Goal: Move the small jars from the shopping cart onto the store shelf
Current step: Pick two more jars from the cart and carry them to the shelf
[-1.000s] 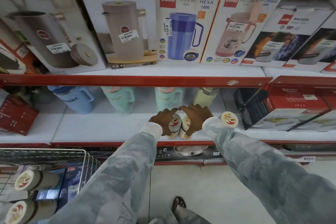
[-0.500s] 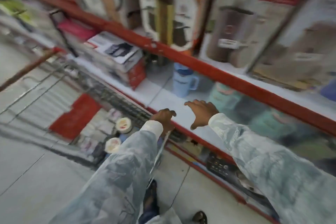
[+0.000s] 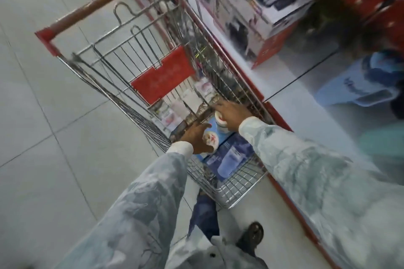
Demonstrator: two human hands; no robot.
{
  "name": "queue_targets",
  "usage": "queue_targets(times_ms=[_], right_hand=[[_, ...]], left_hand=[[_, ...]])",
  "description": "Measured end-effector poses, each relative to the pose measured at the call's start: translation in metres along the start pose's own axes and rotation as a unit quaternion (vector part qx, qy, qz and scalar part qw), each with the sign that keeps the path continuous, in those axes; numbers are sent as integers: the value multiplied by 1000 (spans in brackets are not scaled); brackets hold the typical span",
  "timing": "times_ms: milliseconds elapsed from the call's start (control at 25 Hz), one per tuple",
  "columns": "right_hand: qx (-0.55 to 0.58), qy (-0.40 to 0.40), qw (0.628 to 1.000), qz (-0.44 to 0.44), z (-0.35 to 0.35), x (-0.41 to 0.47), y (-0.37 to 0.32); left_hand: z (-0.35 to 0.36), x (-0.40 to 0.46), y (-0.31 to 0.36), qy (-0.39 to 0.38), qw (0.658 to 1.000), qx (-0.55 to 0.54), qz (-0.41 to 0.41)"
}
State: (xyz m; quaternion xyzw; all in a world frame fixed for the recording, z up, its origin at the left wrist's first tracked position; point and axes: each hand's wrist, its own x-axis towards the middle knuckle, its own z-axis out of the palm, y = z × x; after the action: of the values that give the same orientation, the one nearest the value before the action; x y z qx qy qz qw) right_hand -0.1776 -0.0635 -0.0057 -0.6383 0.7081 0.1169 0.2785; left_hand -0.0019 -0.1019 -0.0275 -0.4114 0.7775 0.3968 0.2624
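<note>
- Two small jars down in the shopping cart, resting on blue boxes: one jar under the left hand, the other jar at about 1 o'clock from it, under the right hand.
- Left hand part-open, fingers spread over the near jar's pale lid; closed grip not yet visible.
- Right hand draped over the far jar, fingers curling past its top; firm hold or mere touch impossible to tell through the blur.
- Likely light, rigid, smooth-sided; probably a little slippery, so better taken around the body just below the lid than by the lid alone.
- Glass or plastic impossible to tell; safest handled as breakable and kept clear of the cart's wire wall.
- Store shelf at roughly 2 o'clock from the cart, with a box and a blue jug on it.
</note>
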Motion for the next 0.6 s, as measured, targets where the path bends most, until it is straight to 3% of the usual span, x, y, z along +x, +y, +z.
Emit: queue_targets(times_ms=[120,280,600], right_hand=[[31,4,999,29,19,4,7],[67,40,996,43,22,-8,17],[185,67,977,84,21,-82,40]], left_hand=[[4,4,11,-21,999,26,31],[7,0,26,38,995,60,64],[-2,-24,36,12,994,107,15]])
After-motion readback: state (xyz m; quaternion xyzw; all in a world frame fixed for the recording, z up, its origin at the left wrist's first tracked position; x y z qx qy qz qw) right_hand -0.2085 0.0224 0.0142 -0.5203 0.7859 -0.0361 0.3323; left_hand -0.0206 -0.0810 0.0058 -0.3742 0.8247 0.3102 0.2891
